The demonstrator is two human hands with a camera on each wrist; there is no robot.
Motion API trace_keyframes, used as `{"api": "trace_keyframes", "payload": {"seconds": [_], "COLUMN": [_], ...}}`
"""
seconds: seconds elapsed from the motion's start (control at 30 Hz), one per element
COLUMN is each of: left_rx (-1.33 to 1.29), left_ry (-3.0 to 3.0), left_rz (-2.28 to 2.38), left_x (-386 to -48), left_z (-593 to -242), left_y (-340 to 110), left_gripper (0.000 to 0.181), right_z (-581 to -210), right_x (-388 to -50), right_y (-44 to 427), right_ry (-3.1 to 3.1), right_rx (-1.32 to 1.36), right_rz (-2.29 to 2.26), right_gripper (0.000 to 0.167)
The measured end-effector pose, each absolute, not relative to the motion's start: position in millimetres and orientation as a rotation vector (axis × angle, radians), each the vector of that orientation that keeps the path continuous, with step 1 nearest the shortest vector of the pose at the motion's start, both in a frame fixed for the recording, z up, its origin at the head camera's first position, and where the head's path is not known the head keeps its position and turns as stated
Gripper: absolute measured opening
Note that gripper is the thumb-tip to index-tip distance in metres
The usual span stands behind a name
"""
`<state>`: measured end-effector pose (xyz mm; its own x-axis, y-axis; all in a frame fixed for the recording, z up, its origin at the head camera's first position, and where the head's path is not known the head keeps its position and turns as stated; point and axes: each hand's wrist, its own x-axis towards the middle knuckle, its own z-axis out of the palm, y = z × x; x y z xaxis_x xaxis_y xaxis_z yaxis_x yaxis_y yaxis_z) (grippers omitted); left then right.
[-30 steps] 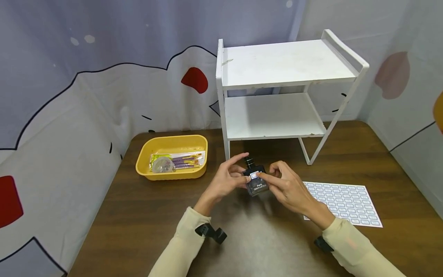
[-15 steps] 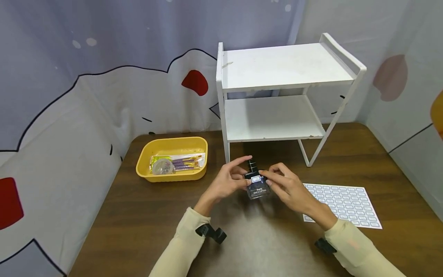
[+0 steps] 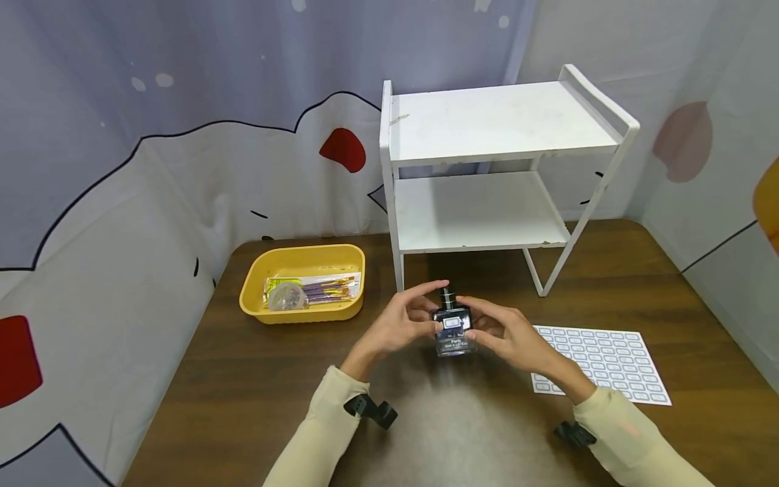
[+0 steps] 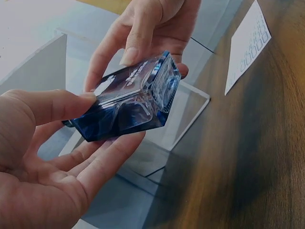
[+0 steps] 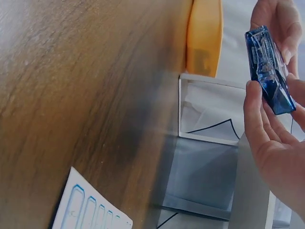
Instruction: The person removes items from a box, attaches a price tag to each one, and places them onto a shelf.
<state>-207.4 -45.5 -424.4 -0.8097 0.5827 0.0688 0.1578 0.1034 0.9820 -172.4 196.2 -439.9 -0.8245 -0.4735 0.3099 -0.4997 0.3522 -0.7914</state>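
Bottle (image 3: 455, 336), pinched by left grip (image 3: 402, 320) and right grip (image 3: 506, 335) at opposite sides; shelf (image 3: 499, 122) stands behind, sheet (image 3: 611, 364) lies rightward, worktop (image 3: 450, 426) spreads in front.

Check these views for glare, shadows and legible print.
Head: pale glare on the near tabletop, shading on the lower shelf, print on the label sheet too small to read; left wrist: bright highlights on the bottle, dark shadow across the tabletop; right wrist: soft shadow on the tabletop, pale sheen toward the top left.

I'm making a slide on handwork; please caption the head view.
A dark bottle held by left grip and right grip in front of a white shelf, a label sheet lying at right.
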Motion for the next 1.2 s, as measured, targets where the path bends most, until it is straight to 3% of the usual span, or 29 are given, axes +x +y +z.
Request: {"api": "trace_keyframes", "payload": {"seconds": [0.4, 0.67, 0.97, 1.2], "left_rx": [0.790, 0.795, 0.789, 0.877], "left_ry": [2.087, 2.050, 2.033, 2.349], "left_rz": [1.671, 1.672, 1.687, 1.824], "left_x": [-209.3, -208.7, -212.6, -216.2], "left_z": [-422.7, -421.5, -423.6, -393.1], "left_y": [-46.8, -44.6, -43.9, -60.8], "left_gripper": [0.079, 0.085, 0.073, 0.055], "right_z": [-438.5, -438.5, -439.9, -446.4], "right_x": [-175.7, -180.5, -180.1, -177.5], "right_y": [200.1, 201.6, 201.5, 205.8], "right_ry": [-2.602, -2.623, -2.578, -2.608], "right_rx": [0.907, 0.929, 0.871, 0.792], "right_rz": [1.702, 1.706, 1.705, 1.636], "right_gripper": [0.080, 0.081, 0.077, 0.077]}}
